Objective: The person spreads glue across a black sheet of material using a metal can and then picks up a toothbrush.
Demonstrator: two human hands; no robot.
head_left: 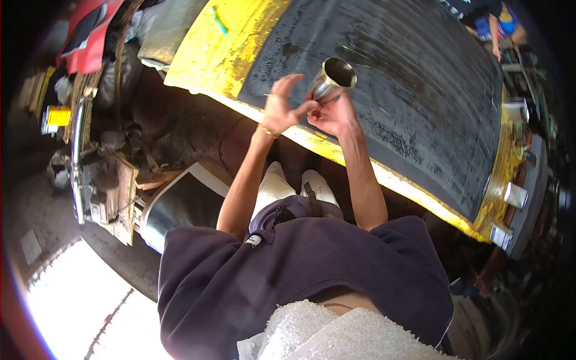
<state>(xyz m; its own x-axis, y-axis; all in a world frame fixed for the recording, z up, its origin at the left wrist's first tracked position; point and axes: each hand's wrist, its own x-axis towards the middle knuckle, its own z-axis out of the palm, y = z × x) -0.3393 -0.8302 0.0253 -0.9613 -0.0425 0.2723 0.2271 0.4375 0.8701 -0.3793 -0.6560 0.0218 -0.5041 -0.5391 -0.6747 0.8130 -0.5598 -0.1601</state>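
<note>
A shiny metal cup [326,83], tilted with its dark mouth toward the upper right, is held in my right hand [338,114] above the near edge of a dark sheet [384,96]. The sheet lies on a yellow-covered table [225,54]. Just left of the cup is my left hand [284,108], its fingers apart and its thumb pointing toward my right hand. Whether the two hands touch is hard to tell. A small dark red spot shows by my right fingers. The inside of the cup is too dark to make out.
On the table's yellow part at the upper left lies a small green object [219,21]. Cans [515,195] stand along the right edge. Another person's arm [494,36] shows at the top right. Wood pieces and a curved dark sheet [180,201] are at the lower left.
</note>
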